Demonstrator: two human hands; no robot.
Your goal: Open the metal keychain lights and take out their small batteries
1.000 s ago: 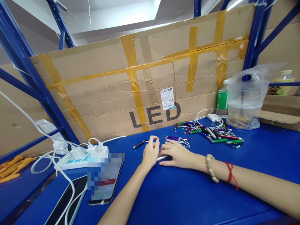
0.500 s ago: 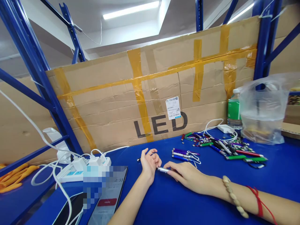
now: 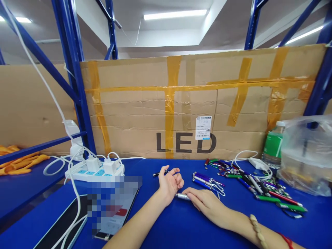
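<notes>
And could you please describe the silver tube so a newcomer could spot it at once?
From the LED lettering, look down the blue table to the left hand and right hand. The silver tube shows between them; unlike the blue and purple pens, it meets the right hand's fingers.

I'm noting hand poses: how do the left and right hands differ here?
The left hand is palm up, fingers loosely curled; the right hand is back up, holding a silver tube. The left hand's wrist is bare; the right's wears a beaded bracelet. Both are over the blue tabletop.
</notes>
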